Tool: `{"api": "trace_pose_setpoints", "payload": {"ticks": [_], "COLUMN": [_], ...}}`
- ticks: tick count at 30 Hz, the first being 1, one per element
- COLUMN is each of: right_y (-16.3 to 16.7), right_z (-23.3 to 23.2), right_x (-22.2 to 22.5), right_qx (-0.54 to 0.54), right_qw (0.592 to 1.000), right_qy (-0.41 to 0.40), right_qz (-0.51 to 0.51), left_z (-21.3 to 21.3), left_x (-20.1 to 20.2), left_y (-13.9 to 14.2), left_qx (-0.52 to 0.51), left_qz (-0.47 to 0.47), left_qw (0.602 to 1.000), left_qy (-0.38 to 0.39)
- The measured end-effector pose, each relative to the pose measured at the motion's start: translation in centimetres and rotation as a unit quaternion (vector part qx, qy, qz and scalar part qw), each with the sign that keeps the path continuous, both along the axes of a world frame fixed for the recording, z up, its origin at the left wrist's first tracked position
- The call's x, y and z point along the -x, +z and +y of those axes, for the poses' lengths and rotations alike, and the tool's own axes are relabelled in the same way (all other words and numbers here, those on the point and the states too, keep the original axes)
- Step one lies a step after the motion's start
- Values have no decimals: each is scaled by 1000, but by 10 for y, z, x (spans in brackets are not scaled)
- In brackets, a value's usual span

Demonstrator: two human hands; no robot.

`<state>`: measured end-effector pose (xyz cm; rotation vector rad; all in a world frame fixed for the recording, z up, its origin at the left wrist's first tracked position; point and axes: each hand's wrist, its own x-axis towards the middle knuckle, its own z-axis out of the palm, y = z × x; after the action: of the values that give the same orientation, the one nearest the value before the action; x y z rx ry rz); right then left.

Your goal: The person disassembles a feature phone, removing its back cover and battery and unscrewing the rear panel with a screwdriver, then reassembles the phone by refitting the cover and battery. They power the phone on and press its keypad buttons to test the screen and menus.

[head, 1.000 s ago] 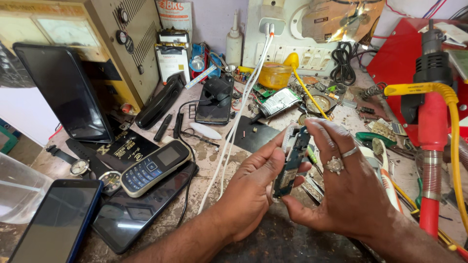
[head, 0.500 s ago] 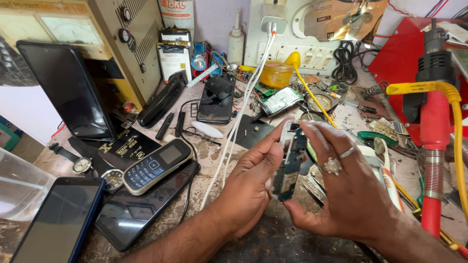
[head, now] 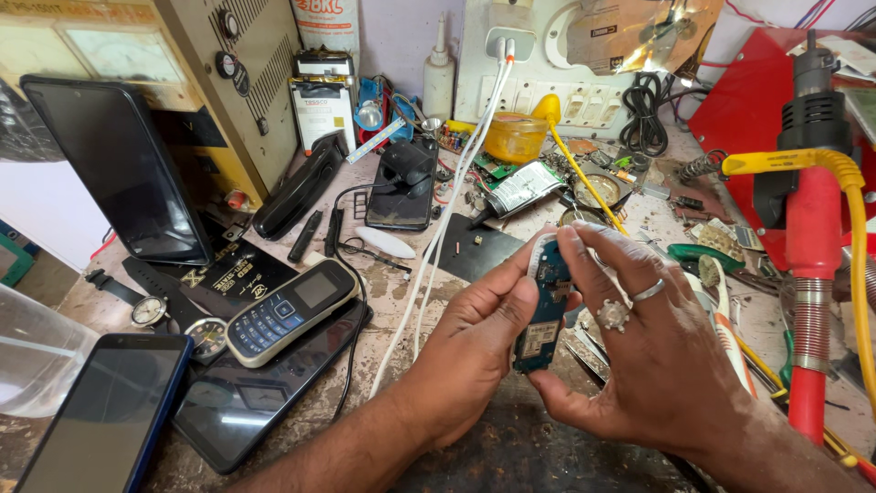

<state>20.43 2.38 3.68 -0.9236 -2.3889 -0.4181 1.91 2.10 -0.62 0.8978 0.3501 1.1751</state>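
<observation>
A cluttered repair bench [head: 401, 283] of worn, scratched stone is seen from above, backed by a cream metal instrument case and a white socket board. At the far left a clear plastic tub [head: 36, 356] is set, with a dark smartphone [head: 105, 415] lying beside it and a tablet [head: 114, 164] propped against the case. A wristwatch [head: 151, 310] and a small keypad phone [head: 290, 310] are laid on a second dark handset. White cables [head: 447, 210] are run down from the sockets toward the middle of the bench.

There the opened phone body [head: 540, 310], its blue circuit board exposed, is held upright above the bench. It is clamped between the left hand [head: 474, 351], thumb pressed to its left edge, and the right hand [head: 652, 361], whose ringed fingers are curled over its top and right side. Compared with a moment ago, the body has been raised and turned more upright, and the right fingers have been brought over its upper end; the work is judged to be at the board's top edge.

At the right a red hot-air tool [head: 812, 274] with a yellow hose is stood.
</observation>
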Motion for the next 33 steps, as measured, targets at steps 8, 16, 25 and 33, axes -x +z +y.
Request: {"api": "trace_pose_setpoints", "payload": {"ticks": [8,16,25,33], "right_y": [-7,-29,-42,-26], "right_z": [7,20,19,9], "right_x": [-1,-12,-19,-11], "right_qx": [42,478,487,374], "right_qw": [998,766,778,847], "right_qy": [47,87,84,75], "right_qz": [23,421,388,371], "left_z": [2,-2,0,-2], "left_x": [-1,5,14,26], "left_y": [-3,7,9,14], "left_qx": [-76,-89,-131,-165], "left_qz": [118,75,69,170], "left_qw": [987,990,984,954], "left_qy": [80,80,96,181]}}
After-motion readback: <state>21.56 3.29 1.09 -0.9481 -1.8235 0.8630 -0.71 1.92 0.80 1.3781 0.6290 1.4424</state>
